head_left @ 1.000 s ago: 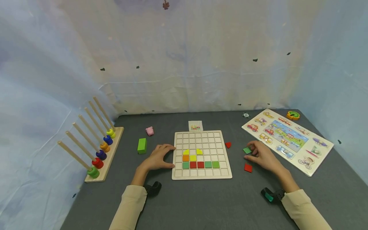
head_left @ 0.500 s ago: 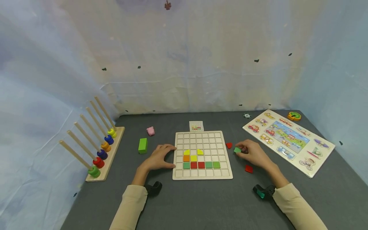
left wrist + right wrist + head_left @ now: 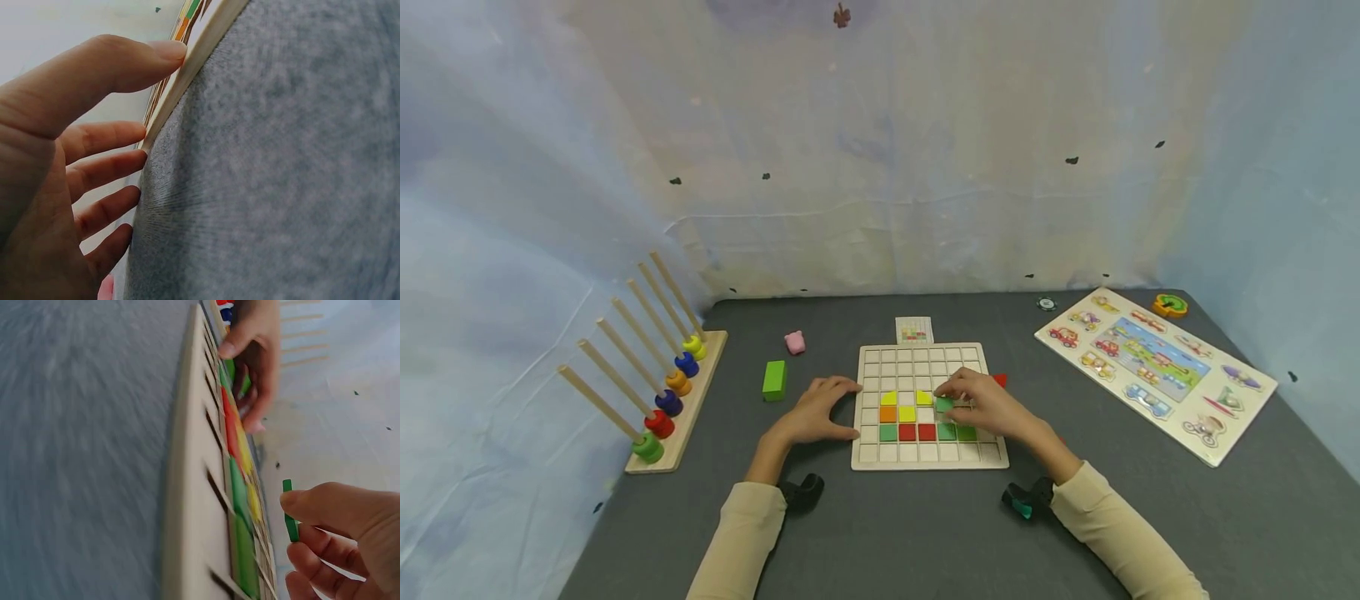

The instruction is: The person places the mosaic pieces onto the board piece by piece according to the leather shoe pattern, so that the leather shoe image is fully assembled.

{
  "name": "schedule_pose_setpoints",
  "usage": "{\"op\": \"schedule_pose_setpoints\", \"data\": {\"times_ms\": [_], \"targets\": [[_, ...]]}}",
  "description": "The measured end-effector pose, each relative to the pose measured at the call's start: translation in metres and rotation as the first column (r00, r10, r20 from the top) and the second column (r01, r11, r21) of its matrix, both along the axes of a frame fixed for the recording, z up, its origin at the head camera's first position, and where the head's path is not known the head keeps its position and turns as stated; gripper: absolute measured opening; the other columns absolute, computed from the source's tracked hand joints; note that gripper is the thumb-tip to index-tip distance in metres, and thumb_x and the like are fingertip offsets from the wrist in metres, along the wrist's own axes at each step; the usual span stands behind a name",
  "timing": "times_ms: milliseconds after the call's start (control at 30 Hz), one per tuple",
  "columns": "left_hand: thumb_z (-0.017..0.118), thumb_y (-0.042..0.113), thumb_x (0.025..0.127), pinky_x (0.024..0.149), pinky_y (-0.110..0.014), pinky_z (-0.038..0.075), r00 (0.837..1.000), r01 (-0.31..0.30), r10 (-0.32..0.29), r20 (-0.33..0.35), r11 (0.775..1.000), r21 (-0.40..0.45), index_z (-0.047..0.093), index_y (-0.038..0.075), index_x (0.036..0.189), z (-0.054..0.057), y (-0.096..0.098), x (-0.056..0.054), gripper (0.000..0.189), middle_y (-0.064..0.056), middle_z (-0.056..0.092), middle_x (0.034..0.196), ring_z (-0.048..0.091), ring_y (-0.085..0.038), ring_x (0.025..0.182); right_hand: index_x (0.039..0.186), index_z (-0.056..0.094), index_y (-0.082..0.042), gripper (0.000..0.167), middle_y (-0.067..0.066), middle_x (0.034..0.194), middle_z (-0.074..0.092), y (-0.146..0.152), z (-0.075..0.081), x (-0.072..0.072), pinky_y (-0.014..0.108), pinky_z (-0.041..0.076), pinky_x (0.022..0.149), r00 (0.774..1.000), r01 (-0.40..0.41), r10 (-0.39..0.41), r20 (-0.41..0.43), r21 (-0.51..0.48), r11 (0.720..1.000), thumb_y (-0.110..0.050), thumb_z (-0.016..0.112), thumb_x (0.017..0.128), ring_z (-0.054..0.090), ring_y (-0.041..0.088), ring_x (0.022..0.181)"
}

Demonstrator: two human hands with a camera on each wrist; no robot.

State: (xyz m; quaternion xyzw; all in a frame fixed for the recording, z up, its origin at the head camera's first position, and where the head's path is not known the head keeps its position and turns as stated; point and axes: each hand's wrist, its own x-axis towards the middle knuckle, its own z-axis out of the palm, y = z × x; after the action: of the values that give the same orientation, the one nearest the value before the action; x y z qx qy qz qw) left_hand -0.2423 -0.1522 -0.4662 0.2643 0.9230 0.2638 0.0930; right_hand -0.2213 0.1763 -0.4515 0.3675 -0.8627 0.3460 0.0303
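Note:
A wooden grid board (image 3: 880,356) lies at the middle of the dark table, with several yellow, orange, red and green tiles set in its cells. My left hand (image 3: 812,412) rests at the board's left edge, thumb and fingertips touching the rim with the fingers spread. Over the right half of the board, my right hand (image 3: 992,406) pinches a green square tile (image 3: 290,512) between thumb and fingers. That tile is above the cells, just right of a yellow piece (image 3: 924,398). A small pattern card (image 3: 913,330) lies against the board's far edge.
To the left stands a peg rack (image 3: 700,400) with coloured rings. A green block (image 3: 774,381) and a pink pig (image 3: 794,342) lie nearby. At right are a vehicle puzzle board (image 3: 1150,367), a round chip (image 3: 1047,304), an orange-green toy (image 3: 1169,305) and a red piece (image 3: 1001,380).
My right hand has picked up the green tile from the table and carried it left over the board. The left hand stays at the board's edge.

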Motion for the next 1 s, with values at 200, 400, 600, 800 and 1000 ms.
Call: {"op": "schedule_pose_setpoints", "data": {"times_ms": [200, 400, 600, 800, 1000], "targets": [[0.077, 0.041, 0.072, 0.101, -0.052, 0.029, 1.0, -0.003, 0.003, 0.004, 1.0, -0.006, 0.048, 0.017, 0.135, 0.0, 0.001, 0.001, 0.073, -0.005, 0.042, 0.139, 0.031, -0.028, 0.124, 0.101, 0.066, -0.005, 0.023, 0.004, 0.096, 0.064, -0.018, -0.016, -0.003, 0.028, 0.048, 0.073, 0.999, -0.031, 0.03, -0.027, -0.013, 0.999, -0.011, 0.073, 0.08, 0.059, 0.016, 0.084], [0.077, 0.041, 0.072, 0.101, -0.052, 0.028, 1.0, -0.011, 0.011, 0.005, 1.0, -0.006, 0.048, 0.017, 0.135, 0.001, 0.001, 0.001, 0.074, -0.005, 0.042, 0.138, 0.031, -0.029, 0.125, 0.087, 0.069, -0.013, 0.009, -0.001, 0.092, 0.062, -0.024, -0.019, -0.003, 0.029, 0.046, 0.073, 0.998, -0.021, 0.02, -0.052, -0.011, 1.0, -0.015, 0.074, 0.08, 0.057, 0.012, 0.084], [0.077, 0.042, 0.072, 0.102, -0.052, 0.028, 1.0, -0.013, 0.014, 0.013, 1.0, -0.009, 0.048, 0.017, 0.135, 0.001, 0.001, 0.002, 0.074, -0.005, 0.042, 0.139, 0.031, -0.029, 0.125, 0.087, 0.072, -0.014, 0.005, -0.001, 0.093, 0.06, -0.022, -0.02, -0.002, 0.027, 0.044, 0.07, 0.999, -0.007, 0.007, -0.041, 0.004, 1.0, -0.015, 0.072, 0.082, 0.053, 0.012, 0.083], [0.077, 0.041, 0.072, 0.101, -0.052, 0.028, 1.0, -0.008, 0.008, 0.007, 1.0, -0.006, 0.048, 0.017, 0.135, 0.001, 0.001, 0.001, 0.073, -0.005, 0.042, 0.139, 0.031, -0.029, 0.125, 0.089, 0.071, -0.014, 0.006, 0.001, 0.093, 0.06, -0.022, -0.022, -0.003, 0.025, 0.044, 0.067, 0.999, -0.017, 0.017, -0.046, -0.003, 1.0, -0.013, 0.07, 0.083, 0.054, 0.013, 0.08], [0.078, 0.04, 0.072, 0.101, -0.053, 0.029, 1.0, -0.006, 0.006, -0.001, 1.0, -0.002, 0.048, 0.016, 0.135, 0.003, 0.001, 0.002, 0.073, -0.006, 0.042, 0.138, 0.032, -0.03, 0.124, 0.094, 0.07, -0.011, 0.01, 0.003, 0.095, 0.059, -0.016, -0.016, -0.002, 0.026, 0.046, 0.068, 0.998, 0.022, -0.023, -0.063, -0.01, 1.0, -0.013, 0.069, 0.085, 0.054, 0.014, 0.08]]}}
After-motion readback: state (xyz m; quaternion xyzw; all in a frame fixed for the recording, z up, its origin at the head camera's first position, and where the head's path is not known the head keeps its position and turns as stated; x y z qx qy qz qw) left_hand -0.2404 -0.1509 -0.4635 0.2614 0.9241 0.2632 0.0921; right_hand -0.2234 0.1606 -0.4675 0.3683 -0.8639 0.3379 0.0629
